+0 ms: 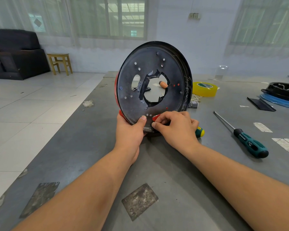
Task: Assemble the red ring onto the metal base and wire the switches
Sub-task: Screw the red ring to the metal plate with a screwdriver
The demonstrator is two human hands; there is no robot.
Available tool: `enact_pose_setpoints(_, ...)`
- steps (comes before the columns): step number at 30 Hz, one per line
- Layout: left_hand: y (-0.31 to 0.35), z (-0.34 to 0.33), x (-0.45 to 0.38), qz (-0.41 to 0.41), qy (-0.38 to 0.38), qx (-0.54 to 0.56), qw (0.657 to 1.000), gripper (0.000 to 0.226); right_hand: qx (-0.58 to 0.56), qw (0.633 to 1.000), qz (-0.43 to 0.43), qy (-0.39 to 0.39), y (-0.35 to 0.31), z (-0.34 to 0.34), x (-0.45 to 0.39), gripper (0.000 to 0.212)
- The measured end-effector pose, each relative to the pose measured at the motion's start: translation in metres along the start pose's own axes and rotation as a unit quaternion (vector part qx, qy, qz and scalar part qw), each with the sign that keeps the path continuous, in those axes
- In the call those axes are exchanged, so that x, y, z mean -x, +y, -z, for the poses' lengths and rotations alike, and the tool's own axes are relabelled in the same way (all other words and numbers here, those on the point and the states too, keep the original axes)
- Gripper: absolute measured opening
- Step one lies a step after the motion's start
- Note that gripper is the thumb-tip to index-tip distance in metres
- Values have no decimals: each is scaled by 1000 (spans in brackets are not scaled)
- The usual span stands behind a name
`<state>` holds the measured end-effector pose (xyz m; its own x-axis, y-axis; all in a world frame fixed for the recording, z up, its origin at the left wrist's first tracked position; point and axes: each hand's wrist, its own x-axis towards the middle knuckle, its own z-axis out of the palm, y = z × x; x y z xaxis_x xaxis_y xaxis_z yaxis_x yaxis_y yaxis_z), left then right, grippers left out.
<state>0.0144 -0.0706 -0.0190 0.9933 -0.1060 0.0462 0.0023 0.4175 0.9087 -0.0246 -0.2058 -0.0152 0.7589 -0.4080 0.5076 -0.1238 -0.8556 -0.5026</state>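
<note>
Metal base (154,84) upright near table (173,189) far edge; left hand (130,130) grips rim, right hand (175,127) pinches red ring (156,117). Seat tab squarely, steady the base.

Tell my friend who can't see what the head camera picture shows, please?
Two hands hold a round black metal base upright on its edge on a grey table; the left hand grips its lower rim and the right hand pinches beside it. A red ring peeks from behind, and a teal-handled screwdriver lies to the right.
</note>
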Motion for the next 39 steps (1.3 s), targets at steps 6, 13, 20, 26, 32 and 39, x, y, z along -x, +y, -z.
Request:
enact_pose_setpoints(6,-1,-2,3,-24,11,-1,1000,42,-19,998,-57,5,-6,-3,3,25)
enact_pose_setpoints(13,-4,-10,8,-50,38,16,998,40,-126,976,-174,-22,-16,-6,2,23)
enact_pose_setpoints(20,-3,-9,9,-61,43,14,997,40,-96,984,-149,-16,-20,-3,5,24)
enact_pose_setpoints(26,-10,-5,3,-58,48,17,997,42,-85,987,-132,-17,-21,-2,5,21)
enact_pose_setpoints(32,-12,-4,-2,-44,63,27,997,43,-83,988,-126,-18,-21,-3,5,17)
enact_pose_setpoints(39,-11,-5,-2,-40,70,26,996,43,-74,990,-116,-13,-20,-4,7,16)
